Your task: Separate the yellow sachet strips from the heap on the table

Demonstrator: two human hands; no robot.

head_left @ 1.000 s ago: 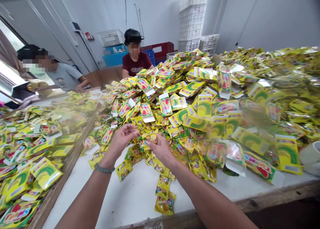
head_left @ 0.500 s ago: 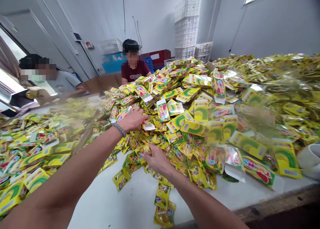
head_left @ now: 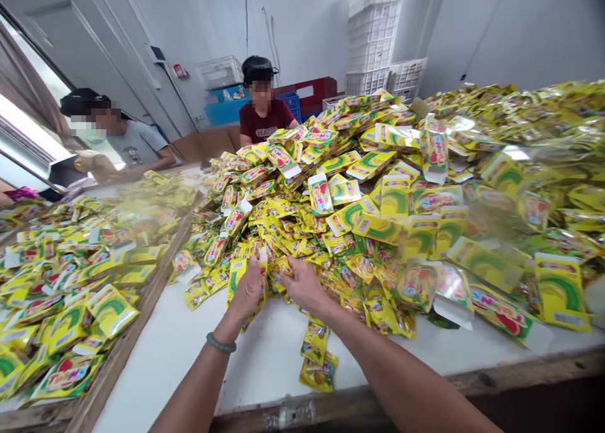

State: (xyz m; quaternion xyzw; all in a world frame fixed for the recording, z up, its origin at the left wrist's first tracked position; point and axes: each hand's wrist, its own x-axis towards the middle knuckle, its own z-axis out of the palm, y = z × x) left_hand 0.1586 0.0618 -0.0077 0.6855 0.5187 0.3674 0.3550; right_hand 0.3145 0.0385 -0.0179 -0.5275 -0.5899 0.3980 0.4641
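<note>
Pale grey walls [head_left: 302, 23] stand behind a long white bench [head_left: 155, 351] with wooden edges. Tall white plastic crates [head_left: 373, 42] are stacked at the back. Two people sit past the bench, one in a dark red shirt [head_left: 267, 123]. Left hand [head_left: 248, 288] has its fingers closed around a flat yellow and green cardboard box [head_left: 236, 272], just above the bench. Right hand [head_left: 305, 288] is close beside it, its fingers bent by the small shiny yellow packets [head_left: 283, 222]; I cannot tell if they grip one.
</note>
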